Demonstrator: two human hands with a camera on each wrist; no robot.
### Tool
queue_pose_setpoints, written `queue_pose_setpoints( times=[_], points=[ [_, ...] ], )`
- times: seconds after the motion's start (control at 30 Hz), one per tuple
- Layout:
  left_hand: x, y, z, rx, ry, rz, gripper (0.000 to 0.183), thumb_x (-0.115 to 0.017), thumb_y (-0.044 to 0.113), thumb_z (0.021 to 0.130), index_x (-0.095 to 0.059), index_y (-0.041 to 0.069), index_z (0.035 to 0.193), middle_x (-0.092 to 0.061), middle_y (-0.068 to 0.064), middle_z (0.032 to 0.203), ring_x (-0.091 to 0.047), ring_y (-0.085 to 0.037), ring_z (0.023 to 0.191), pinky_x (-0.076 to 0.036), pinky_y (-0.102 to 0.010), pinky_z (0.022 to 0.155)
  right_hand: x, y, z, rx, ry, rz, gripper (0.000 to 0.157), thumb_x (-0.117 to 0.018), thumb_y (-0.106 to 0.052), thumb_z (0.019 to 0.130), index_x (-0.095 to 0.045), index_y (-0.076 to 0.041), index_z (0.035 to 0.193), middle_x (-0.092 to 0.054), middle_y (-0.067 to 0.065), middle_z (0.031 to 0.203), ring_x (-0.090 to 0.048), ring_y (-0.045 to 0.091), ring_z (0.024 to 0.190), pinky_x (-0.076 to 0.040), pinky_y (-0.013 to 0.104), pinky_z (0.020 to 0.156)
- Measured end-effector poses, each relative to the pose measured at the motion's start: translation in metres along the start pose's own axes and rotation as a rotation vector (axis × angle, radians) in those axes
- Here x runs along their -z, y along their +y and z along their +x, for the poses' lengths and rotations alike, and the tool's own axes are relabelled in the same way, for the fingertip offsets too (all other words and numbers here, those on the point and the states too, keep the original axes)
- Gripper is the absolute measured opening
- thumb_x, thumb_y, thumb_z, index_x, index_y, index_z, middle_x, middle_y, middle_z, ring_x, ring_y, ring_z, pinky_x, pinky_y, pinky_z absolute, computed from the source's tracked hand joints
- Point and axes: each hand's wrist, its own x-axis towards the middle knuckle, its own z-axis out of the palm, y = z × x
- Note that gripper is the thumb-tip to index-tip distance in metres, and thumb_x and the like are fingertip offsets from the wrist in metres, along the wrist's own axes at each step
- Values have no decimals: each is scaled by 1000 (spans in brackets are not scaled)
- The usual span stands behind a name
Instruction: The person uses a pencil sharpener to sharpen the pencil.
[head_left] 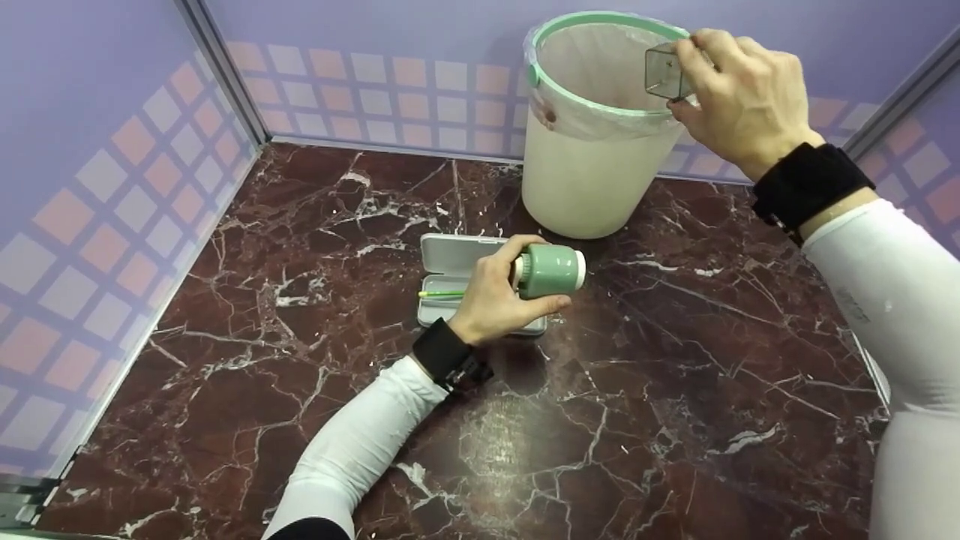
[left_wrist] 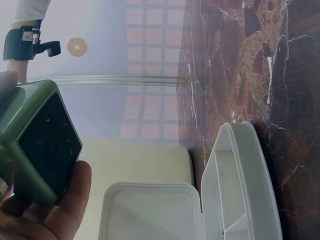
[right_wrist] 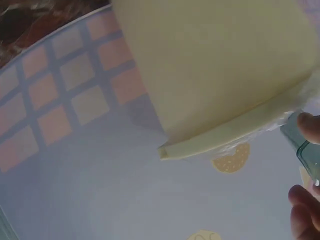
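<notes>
My left hand point(head_left: 499, 292) grips a green pencil sharpener point(head_left: 552, 271) with a white end and a ridged collar, held over an open pencil case point(head_left: 457, 255). In the left wrist view the sharpener point(left_wrist: 47, 142) shows a dark, speckled square face. A green pencil point(head_left: 441, 294) lies in the case, partly covered by that hand. My right hand point(head_left: 750, 97) pinches a small clear shavings box point(head_left: 664, 71), tipped at the rim of the lined waste bin point(head_left: 592, 176). The same box point(right_wrist: 302, 142) appears at the edge of the right wrist view.
The cream bin has a green rim ring point(head_left: 532, 73) and stands at the back against the tiled-pattern wall point(head_left: 352, 82). A dark red marble-patterned table point(head_left: 300, 405) spreads beneath everything. Small white bits lie behind the pencil case.
</notes>
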Motion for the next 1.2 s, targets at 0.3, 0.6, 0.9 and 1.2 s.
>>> queue_pose_setpoints(
  times=[0.3,0.6,0.9,1.2],
  points=[
    [1,0,1,23,28,-22,79,-102,28,79,-62,6,143,-81,-14,125,-79,-24,101,-65,-35,90,17,-21,-26,-202,24,309,60,-98,-34,86,-76,0,131,-83,25,117,-79,40,87,-50,35,77],
    [4,0,2,32,64,-36,78,-101,28,79,-61,6,143,-80,-14,127,-79,-25,105,-65,-36,93,15,-48,-53,-119,71,455,61,-102,-31,81,-79,-1,129,-84,25,113,-80,35,83,-33,-6,80],
    [6,-2,2,17,61,-35,78,-100,29,80,-60,5,142,-80,-15,128,-80,-25,107,-65,-36,94,-6,-69,-87,-147,-2,575,65,-105,-30,76,-79,0,128,-85,21,116,-80,31,85,-42,1,86],
    [9,-1,0,6,41,-48,79,-99,26,83,-56,4,145,-77,-16,131,-77,-25,107,-63,-36,92,-18,-84,-110,-168,-43,692,65,-107,-24,73,-81,0,127,-87,15,105,-78,12,82,-50,0,77]
  ],
)
